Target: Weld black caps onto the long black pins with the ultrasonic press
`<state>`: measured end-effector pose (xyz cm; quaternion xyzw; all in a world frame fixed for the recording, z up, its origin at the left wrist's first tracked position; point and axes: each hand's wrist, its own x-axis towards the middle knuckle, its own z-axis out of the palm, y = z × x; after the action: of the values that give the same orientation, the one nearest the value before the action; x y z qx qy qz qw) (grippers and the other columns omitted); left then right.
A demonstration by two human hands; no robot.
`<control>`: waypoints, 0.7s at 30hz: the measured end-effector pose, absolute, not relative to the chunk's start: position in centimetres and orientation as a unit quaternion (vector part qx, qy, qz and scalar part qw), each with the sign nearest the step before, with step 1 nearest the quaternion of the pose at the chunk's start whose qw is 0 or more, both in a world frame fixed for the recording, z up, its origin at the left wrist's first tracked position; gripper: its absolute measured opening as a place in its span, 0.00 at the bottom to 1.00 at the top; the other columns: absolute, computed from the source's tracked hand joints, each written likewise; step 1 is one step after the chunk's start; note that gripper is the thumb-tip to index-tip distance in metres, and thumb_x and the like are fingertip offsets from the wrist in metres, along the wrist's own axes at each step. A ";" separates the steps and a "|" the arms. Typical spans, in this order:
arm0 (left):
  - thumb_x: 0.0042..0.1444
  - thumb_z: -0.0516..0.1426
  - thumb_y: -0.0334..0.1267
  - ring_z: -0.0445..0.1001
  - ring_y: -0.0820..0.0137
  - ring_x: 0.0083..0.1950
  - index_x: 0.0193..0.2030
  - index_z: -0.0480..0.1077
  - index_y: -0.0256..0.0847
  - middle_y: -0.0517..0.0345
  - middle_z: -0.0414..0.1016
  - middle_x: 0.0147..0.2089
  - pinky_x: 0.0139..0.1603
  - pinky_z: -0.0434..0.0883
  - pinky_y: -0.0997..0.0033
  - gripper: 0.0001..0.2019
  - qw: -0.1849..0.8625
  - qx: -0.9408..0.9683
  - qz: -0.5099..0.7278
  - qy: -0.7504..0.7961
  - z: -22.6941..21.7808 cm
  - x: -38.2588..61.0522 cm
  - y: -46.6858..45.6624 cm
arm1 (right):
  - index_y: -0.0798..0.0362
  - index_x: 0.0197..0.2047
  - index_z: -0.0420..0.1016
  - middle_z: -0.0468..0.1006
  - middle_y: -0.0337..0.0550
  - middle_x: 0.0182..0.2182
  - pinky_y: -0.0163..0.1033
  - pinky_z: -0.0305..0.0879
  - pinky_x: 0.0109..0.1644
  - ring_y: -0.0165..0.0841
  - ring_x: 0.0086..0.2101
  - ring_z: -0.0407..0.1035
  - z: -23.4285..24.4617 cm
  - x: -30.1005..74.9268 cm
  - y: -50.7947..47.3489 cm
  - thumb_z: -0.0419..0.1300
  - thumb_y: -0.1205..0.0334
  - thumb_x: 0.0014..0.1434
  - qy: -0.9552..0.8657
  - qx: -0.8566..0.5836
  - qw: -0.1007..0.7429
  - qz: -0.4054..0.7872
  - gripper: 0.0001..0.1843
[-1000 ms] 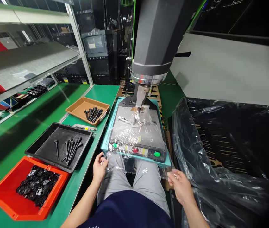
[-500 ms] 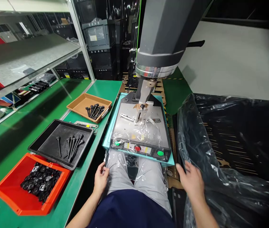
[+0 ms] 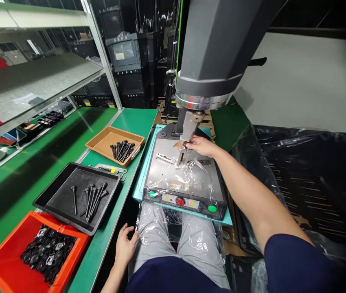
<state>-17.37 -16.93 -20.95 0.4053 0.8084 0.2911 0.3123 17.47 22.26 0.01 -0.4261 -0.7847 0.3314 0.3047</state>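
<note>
Here's the right hand (image 3: pixel 202 146), fingers pinched on a black knob (image 3: pixel 185 144), the metal fixture (image 3: pixel 181 157) just below them! The left hand (image 3: pixel 125 245), half curled, sits beside clear plastic film (image 3: pixel 188 175) stretching up to its right; whether it grips, can't tell.

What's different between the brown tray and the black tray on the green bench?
The brown tray sits farther from the camera; the black tray is nearer. In the brown tray, the dark screws lie in one cluster; in the black tray, one lone screw lies apart from the other screws. Both are open, shallow trays on the green bench, holding dark screws with wide heads.
</note>
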 end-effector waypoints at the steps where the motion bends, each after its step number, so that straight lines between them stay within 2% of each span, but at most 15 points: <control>1: 0.48 0.59 0.56 0.73 0.50 0.59 0.43 0.78 0.38 0.38 0.67 0.64 0.53 0.74 0.51 0.25 0.314 0.402 0.295 0.808 -21.1 -17.4 -16.9 | 0.50 0.43 0.82 0.77 0.45 0.51 0.51 0.62 0.62 0.45 0.54 0.69 0.2 17.7 22.5 0.60 0.55 0.57 -0.794 -0.422 0.281 0.335 0.14; 4: 0.48 0.59 0.56 0.74 0.50 0.57 0.42 0.77 0.38 0.39 0.68 0.63 0.51 0.75 0.51 0.24 0.313 0.401 0.305 0.805 -21.5 -17.4 -16.8 | 0.50 0.44 0.82 0.77 0.44 0.52 0.51 0.61 0.63 0.47 0.54 0.69 0.3 18.2 22.6 0.61 0.51 0.58 -0.799 -0.427 0.265 0.331 0.16; 11: 0.46 0.62 0.55 0.70 0.50 0.63 0.40 0.78 0.38 0.38 0.68 0.63 0.59 0.70 0.50 0.22 0.345 0.384 0.336 0.788 -22.2 -17.3 -16.8 | 0.50 0.42 0.82 0.76 0.48 0.52 0.53 0.60 0.63 0.48 0.54 0.69 -1.3 17.9 22.9 0.63 0.39 0.55 -0.776 -0.385 0.360 0.346 0.24; 21: 0.46 0.62 0.54 0.68 0.49 0.65 0.38 0.78 0.39 0.40 0.73 0.57 0.60 0.70 0.50 0.20 0.345 0.380 0.353 0.782 -22.5 -17.3 -17.5 | 0.51 0.46 0.81 0.76 0.48 0.53 0.54 0.59 0.64 0.48 0.55 0.68 -1.5 17.4 22.6 0.63 0.42 0.57 -0.769 -0.387 0.381 0.338 0.24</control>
<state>-17.25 -17.50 -22.51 0.3802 0.7825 0.3527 0.3447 17.43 22.58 -1.47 -0.3868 -0.7687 0.3378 0.3812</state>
